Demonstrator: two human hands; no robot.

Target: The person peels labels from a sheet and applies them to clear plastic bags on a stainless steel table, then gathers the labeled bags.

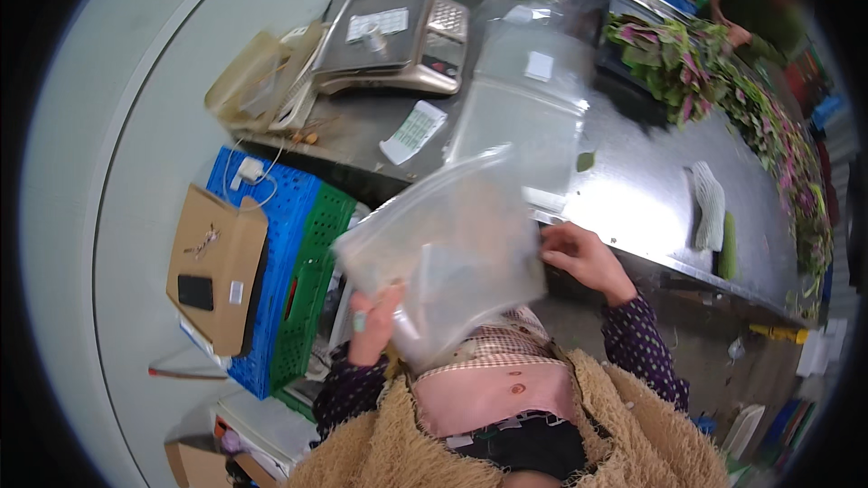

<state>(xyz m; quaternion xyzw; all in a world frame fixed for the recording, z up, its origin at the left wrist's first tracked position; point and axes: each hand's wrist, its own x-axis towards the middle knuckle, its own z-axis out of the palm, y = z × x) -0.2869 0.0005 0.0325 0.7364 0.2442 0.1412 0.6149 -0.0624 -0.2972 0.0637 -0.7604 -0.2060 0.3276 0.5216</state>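
A clear plastic bag point(461, 235), perhaps several stacked together, is held tilted in front of my body. My left hand point(372, 325) grips its lower left edge, a pale green band around one finger. Beside the bag's right edge is my right hand point(583, 258), its fingers curved and thumb apart, with nothing visible in it. Whether its fingertips touch the bag I cannot tell. Beyond, more clear bags point(515, 117) lie flat on the metal table point(633, 190), a small white label point(539, 66) on them.
A digital scale point(389, 41) and a printed label sheet point(414, 131) lie on the left. Leafy green-purple vegetables point(669, 63) line the right side, near a white knitted sleeve point(709, 206). Blue point(262, 307) and green crates point(312, 285) stand at left. Two people work at the far side.
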